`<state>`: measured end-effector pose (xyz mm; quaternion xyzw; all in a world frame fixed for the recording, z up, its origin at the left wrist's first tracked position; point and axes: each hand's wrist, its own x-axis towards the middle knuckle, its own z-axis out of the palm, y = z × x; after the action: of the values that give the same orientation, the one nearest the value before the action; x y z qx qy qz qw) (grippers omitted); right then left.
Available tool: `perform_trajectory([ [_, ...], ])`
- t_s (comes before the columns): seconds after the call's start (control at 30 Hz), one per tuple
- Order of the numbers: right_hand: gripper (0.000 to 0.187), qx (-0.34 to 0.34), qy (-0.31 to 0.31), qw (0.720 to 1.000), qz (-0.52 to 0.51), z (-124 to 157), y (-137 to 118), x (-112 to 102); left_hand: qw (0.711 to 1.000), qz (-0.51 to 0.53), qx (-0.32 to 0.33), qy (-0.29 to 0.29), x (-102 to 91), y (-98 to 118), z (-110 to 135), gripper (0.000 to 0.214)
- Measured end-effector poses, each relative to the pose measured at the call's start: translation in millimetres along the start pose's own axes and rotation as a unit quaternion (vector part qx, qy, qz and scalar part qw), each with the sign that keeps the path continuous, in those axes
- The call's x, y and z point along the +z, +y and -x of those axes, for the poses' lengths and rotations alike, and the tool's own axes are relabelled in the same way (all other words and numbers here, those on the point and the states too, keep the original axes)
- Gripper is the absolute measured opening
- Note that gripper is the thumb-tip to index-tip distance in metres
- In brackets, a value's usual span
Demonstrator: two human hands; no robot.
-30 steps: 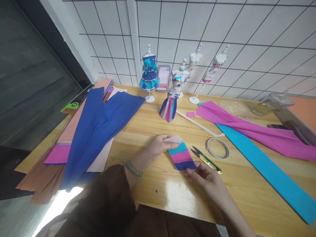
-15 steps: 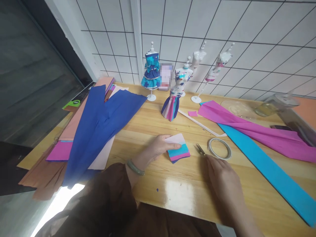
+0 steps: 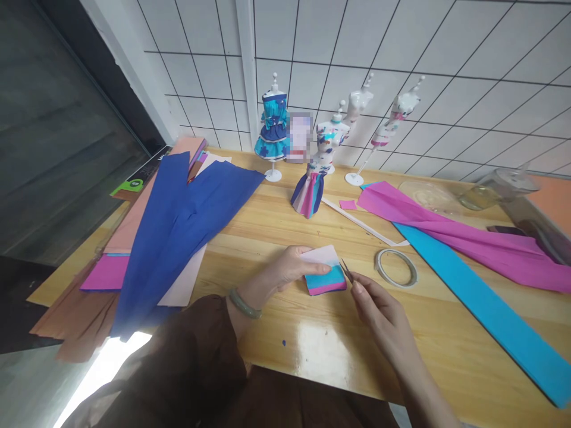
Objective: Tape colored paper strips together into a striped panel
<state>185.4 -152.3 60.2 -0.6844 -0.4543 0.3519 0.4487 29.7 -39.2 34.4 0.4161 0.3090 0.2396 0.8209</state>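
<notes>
Between the thumb and fingers of my left hand (image 3: 292, 266) is a small stack of crepe paper pieces (image 3: 325, 280), with pale pink, turquoise, magenta and dark blue layers showing in steps. My right hand (image 3: 379, 306) grips small pointed scissors (image 3: 347, 272); the fingers hide their handles. The narrow tips are right beside the stack's right edge, and I cannot tell whether they touch it. In front of the stack stands a mannequin (image 3: 328, 139) with a striped skirt (image 3: 307, 195).
A tape roll (image 3: 396, 267) lies right of the scissors. Turquoise (image 3: 482, 309) and magenta (image 3: 450, 232) crepe strips cover the right side. Blue crepe paper (image 3: 187, 220) spreads over other sheets at left. A dressed mannequin (image 3: 273, 128) and a glass jar (image 3: 497, 187) stand farther back.
My right hand has moved left and slightly up, bringing the scissors to the paper stack's right edge. The stack has shifted slightly right in my left hand.
</notes>
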Motion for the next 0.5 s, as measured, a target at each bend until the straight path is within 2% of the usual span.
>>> perform_trajectory([
  [0.33, 0.036, -0.020, -0.004, 1.000, 0.018, 0.6, 7.2, 5.6, 1.000, 0.021, -0.012, -0.011, 9.6, 7.2, 5.4, 0.043],
  [0.5, 0.035, -0.037, 0.020, 0.999, 0.027, 1.1, 6.6, 8.4, 1.000, 0.015, -0.006, -0.015, 9.1, 5.7, 5.1, 0.043],
])
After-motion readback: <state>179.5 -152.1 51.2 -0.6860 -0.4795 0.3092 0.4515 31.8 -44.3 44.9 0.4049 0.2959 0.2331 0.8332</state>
